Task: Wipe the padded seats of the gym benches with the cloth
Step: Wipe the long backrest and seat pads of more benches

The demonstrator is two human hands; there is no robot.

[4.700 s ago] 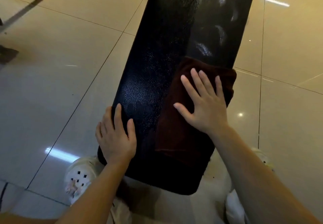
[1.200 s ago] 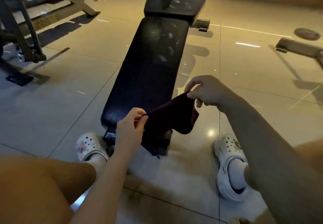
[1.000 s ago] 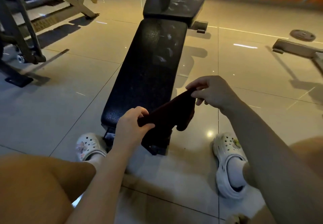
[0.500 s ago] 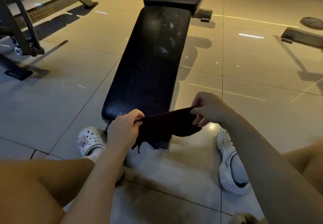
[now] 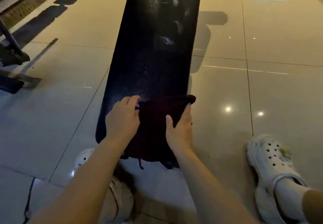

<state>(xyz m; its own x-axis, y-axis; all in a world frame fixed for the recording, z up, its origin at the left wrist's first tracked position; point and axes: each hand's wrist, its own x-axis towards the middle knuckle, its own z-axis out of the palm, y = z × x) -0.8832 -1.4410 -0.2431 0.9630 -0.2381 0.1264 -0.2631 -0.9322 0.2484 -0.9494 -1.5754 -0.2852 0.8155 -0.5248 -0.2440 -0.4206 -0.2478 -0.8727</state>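
A long black padded bench seat [image 5: 157, 52] runs away from me down the middle of the view, with pale smears on its far half. A dark maroon cloth [image 5: 157, 119] lies spread over the seat's near end. My left hand [image 5: 124, 117] grips the cloth's left edge with fingers curled. My right hand [image 5: 180, 129] holds the cloth's right side at the seat's right edge, thumb on top and fingers under the fold.
Glossy beige floor tiles [image 5: 262, 92] surround the bench. A white clog [image 5: 272, 176] is on my right foot at the lower right, another [image 5: 83, 157] peeks out under my left arm. Dark metal frames of gym equipment [image 5: 14, 56] stand at the left.
The cloth was stretched in the air between both hands in front of the bench end. Now it lies on the near end of the seat, and I have leaned closer over the bench.
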